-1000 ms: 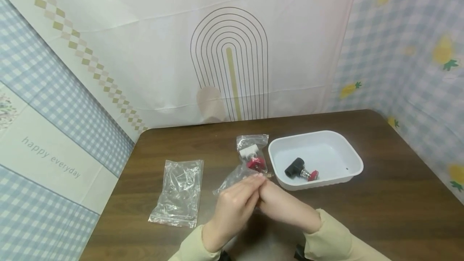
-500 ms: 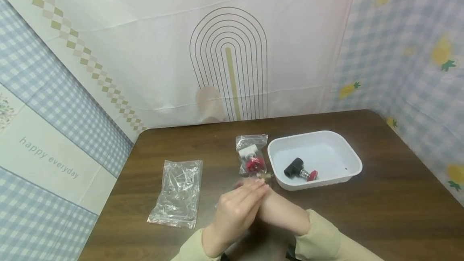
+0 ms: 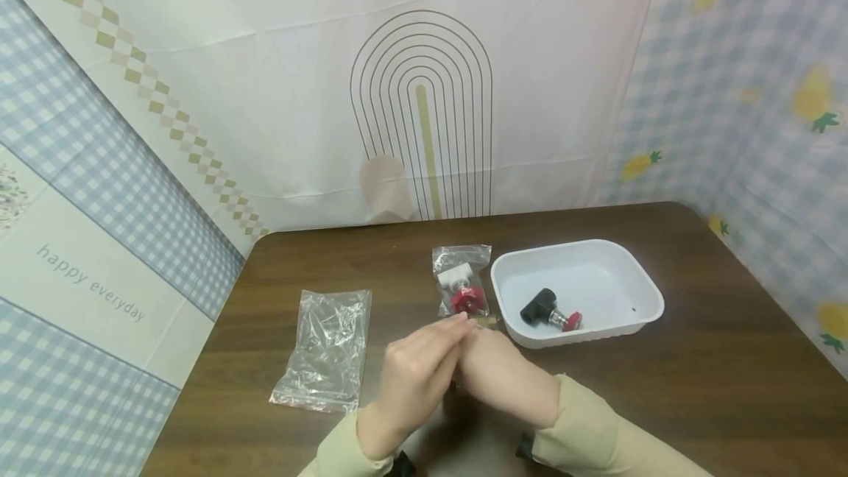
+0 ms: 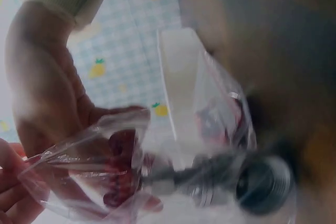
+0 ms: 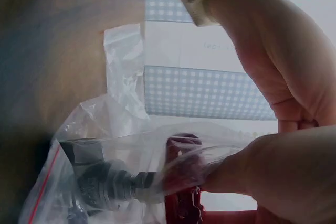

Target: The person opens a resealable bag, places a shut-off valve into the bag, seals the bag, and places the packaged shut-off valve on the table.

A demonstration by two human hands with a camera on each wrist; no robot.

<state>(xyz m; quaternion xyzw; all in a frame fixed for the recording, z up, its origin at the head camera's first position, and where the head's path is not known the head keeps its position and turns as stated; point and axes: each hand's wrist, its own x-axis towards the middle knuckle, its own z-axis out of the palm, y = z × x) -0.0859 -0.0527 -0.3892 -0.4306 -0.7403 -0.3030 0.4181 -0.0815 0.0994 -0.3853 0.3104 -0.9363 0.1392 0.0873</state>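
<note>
Both hands meet near the middle of the table, fingertips close together, and hide most of what they hold in the head view. The wrist views show a clear zip bag (image 5: 94,106) with a dark-bodied valve (image 4: 210,179) inside, its red handwheel (image 4: 121,174) toward the fingers. My right hand (image 3: 500,374) grips the handwheel through the plastic, thumb on one side. At the bag's end my left hand (image 3: 414,370) appears to pinch a corner of the plastic. Just beyond the hands lies a small brass-coloured piece (image 3: 486,321), partly covered.
A white tray (image 3: 616,278) stands to the right, holding a black valve (image 3: 542,306) with a red handle. Behind the hands lies a bagged white valve (image 3: 456,277) with a red wheel. Left of the hands is a flat clear bag (image 3: 331,344).
Both hands have shifted slightly left and stay together. The clear plastic visible beyond the fingers a second ago is now hidden, and the brass-coloured piece shows more.
</note>
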